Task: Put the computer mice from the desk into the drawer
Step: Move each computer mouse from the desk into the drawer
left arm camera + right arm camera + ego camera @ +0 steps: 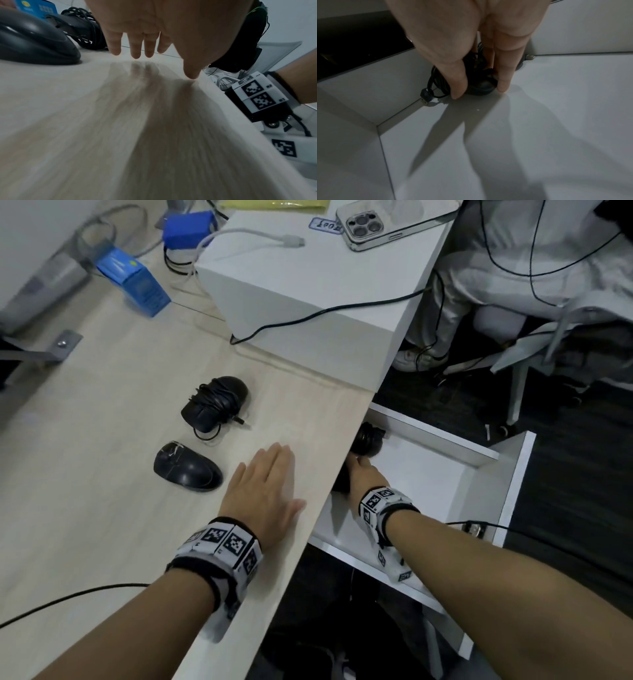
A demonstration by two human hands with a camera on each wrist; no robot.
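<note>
Two black mice lie on the wooden desk point(102, 474): one wound in its cable point(214, 404), one plain point(186, 467). My left hand point(263, 491) rests flat on the desk to their right, fingers straight, holding nothing. The left wrist view shows the left hand point(176, 63) beside the plain mouse point(34, 40). My right hand point(363, 474) reaches into the open white drawer point(513, 474) under the desk edge. There the right hand point(479, 90) grips a black cable-wrapped mouse point(481, 86) between thumb and fingers, on the drawer floor point(522, 135). Another black mouse point(368, 440) lies further back.
A white box point(308, 285) with a phone point(376, 224) and a white cable stands at the back of the desk. A blue carton point(137, 282) sits at the back left. A black cord point(68, 597) crosses the near desk. A chair point(534, 344) stands beyond the drawer.
</note>
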